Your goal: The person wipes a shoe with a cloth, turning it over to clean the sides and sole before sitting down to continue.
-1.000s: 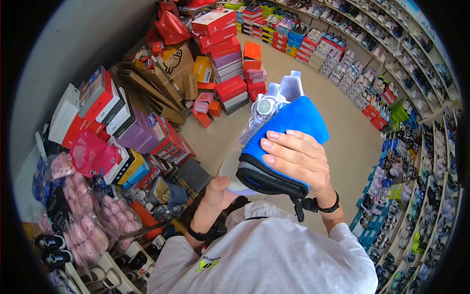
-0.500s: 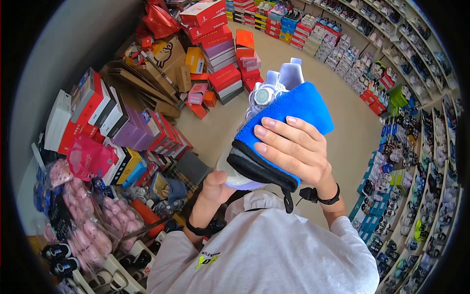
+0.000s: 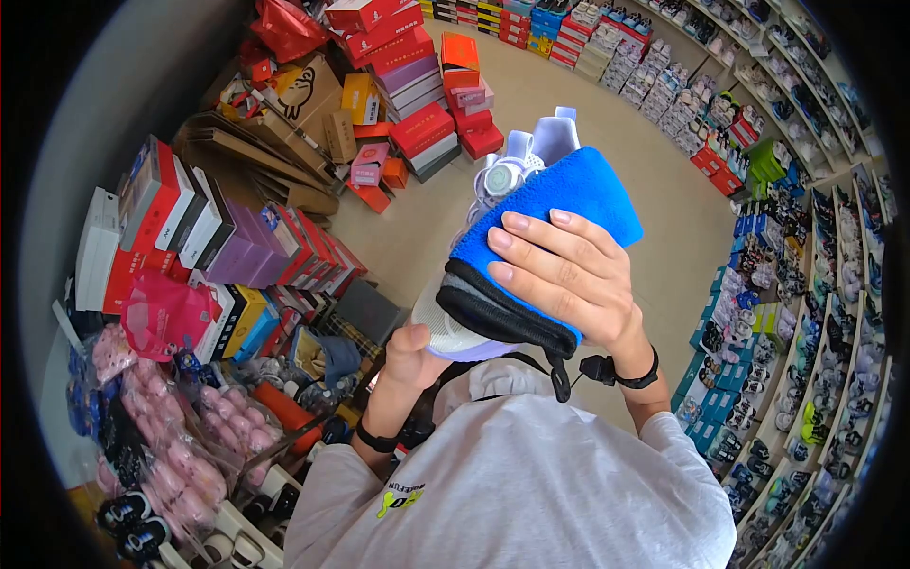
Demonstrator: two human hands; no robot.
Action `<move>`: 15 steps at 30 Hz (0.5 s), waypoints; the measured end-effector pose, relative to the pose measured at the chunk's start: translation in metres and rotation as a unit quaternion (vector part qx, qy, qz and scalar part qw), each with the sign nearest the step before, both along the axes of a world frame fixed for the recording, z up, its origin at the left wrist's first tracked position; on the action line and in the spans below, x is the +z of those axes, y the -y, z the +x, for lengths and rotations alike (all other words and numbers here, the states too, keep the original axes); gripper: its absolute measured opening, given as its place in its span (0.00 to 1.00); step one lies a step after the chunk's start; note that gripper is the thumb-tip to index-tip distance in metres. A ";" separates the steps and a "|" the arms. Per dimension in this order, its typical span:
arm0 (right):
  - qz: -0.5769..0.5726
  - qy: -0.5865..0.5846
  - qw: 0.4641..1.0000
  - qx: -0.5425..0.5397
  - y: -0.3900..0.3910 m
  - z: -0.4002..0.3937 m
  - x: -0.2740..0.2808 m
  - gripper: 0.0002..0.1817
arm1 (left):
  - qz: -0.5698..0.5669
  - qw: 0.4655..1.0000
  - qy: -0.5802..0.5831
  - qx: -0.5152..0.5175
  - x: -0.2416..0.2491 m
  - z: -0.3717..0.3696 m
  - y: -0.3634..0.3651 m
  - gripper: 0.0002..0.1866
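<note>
A white and lavender shoe (image 3: 455, 327) with a round dial on its laces is held up in front of my chest. My left hand (image 3: 409, 358) grips its toe end, thumb on top and the other fingers hidden beneath. A blue cleaning mitt or cloth (image 3: 592, 185) with a black edge and loop lies over the shoe's side. Pressed flat on the blue fabric is my right hand (image 3: 569, 275), its fingers stretched out side by side. The shoe's heel and dial stick out beyond the cloth.
Stacked shoe boxes (image 3: 422, 128) and flattened cardboard (image 3: 251, 156) stand at the upper left. Bagged pink slippers (image 3: 166, 436) and a pink bag (image 3: 166, 313) lie at the lower left. Shelves of shoes (image 3: 825, 379) curve along the right, with more boxes at the back.
The shoe, the blue cloth and both hands sit slightly further left in view. The surroundings at the left have shifted a little as the view moved. Both hands keep their hold.
</note>
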State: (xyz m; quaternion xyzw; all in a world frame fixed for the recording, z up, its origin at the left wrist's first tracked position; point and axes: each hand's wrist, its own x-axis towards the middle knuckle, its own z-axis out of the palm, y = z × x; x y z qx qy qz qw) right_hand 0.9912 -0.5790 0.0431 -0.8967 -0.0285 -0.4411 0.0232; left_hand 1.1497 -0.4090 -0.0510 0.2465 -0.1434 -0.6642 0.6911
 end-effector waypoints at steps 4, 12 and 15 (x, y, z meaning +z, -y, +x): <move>0.008 -0.009 1.000 -0.004 0.009 0.011 0.000 0.15 | 0.009 1.000 -0.017 0.009 -0.010 0.017 -0.010 0.51; 0.112 0.060 0.990 -0.057 0.000 0.050 -0.012 0.23 | -0.002 0.999 -0.039 0.030 -0.026 0.051 -0.034 0.51; 0.102 0.051 0.992 -0.056 -0.010 0.067 -0.016 0.23 | 0.004 0.998 -0.042 0.043 -0.027 0.064 -0.042 0.51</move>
